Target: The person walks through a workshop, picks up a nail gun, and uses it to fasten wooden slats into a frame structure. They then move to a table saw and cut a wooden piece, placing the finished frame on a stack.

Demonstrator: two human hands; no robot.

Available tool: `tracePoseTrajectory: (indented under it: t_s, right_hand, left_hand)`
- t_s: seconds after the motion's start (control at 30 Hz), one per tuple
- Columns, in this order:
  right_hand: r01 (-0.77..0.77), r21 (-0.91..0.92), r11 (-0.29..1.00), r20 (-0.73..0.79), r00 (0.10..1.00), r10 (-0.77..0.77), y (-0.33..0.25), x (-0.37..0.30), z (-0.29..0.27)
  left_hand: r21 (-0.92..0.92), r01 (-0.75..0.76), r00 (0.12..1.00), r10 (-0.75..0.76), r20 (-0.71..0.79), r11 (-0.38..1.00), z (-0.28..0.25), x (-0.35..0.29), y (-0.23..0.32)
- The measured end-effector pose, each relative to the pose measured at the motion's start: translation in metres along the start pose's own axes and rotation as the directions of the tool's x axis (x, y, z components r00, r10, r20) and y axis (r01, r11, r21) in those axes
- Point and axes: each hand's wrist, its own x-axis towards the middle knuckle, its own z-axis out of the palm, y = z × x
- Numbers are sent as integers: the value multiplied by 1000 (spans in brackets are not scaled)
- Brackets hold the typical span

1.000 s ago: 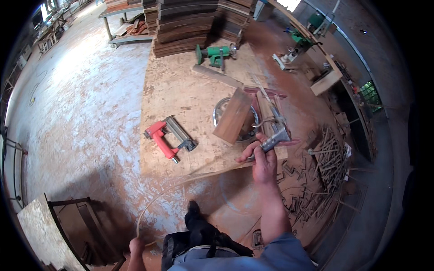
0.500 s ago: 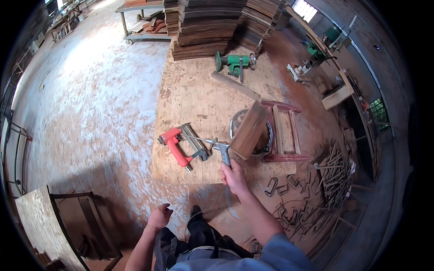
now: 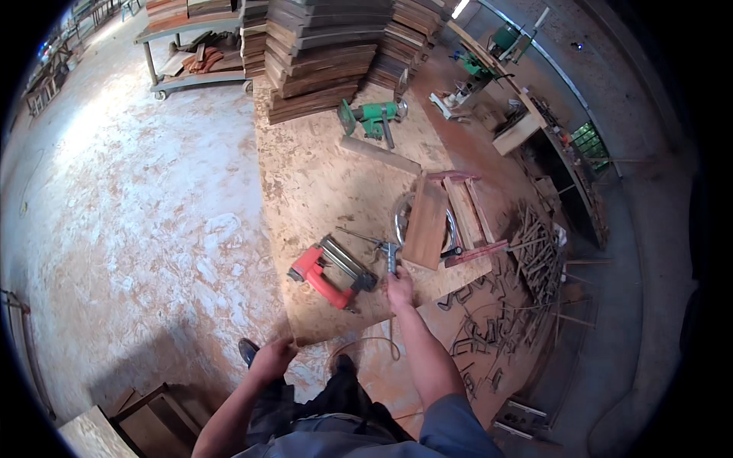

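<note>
My right hand (image 3: 399, 291) grips the handle of a grey air blow gun (image 3: 392, 258) over the table's near part. Its long thin nozzle points left, over a red nail gun (image 3: 325, 279) lying on the wooden tabletop (image 3: 305, 183). A thin hose (image 3: 394, 347) loops below this hand. My left hand (image 3: 275, 359) is closed at the table's near left corner; what its fingers hold, if anything, is hidden. To the right of the blow gun, a brown board (image 3: 425, 223) rests partly over a round metal ring (image 3: 400, 221), beside a reddish wooden frame (image 3: 475, 254).
A green clamp-like machine (image 3: 374, 116) and a narrow strip of wood (image 3: 380, 156) lie farther back. Tall stacks of curved boards (image 3: 324, 57) stand at the table's far end. Metal clamps (image 3: 481, 332) and a pile of sticks (image 3: 534, 248) cover the floor at right. A wheeled cart (image 3: 202, 82) stands far left.
The view has shifted and turned. My left hand has moved forward to the table's corner. My right hand still holds the blow gun, now drawn back slightly from the board.
</note>
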Motion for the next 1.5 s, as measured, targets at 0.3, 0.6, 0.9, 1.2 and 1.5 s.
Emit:
tracePoseTrajectory:
  t_s: [0.3, 0.6, 0.9, 1.2, 1.5]
  right_hand:
    - [554, -773, 309, 481, 829, -285, -63, -119, 140]
    - [558, -826, 76, 554, 830, -67, -59, -76, 165]
    - [636, -702, 319, 614, 768, -180, -301, -131, 478]
    - [-444, 263, 856, 819, 572, 45, -530, -132, 952]
    - [-803, 197, 563, 946, 306, 105, -682, -171, 1310]
  left_hand:
    - [-145, 704, 648, -713, -268, 695, -142, -226, -250]
    - [-325, 699, 556, -769, -315, 638, -216, -232, -366]
    - [-234, 377, 721, -442, -534, 896, -425, -57, -417]
    - [-434, 215, 599, -469, -649, 875, -788, 24, -424]
    - [145, 154, 561, 35, -827, 977, -1150, 111, -453]
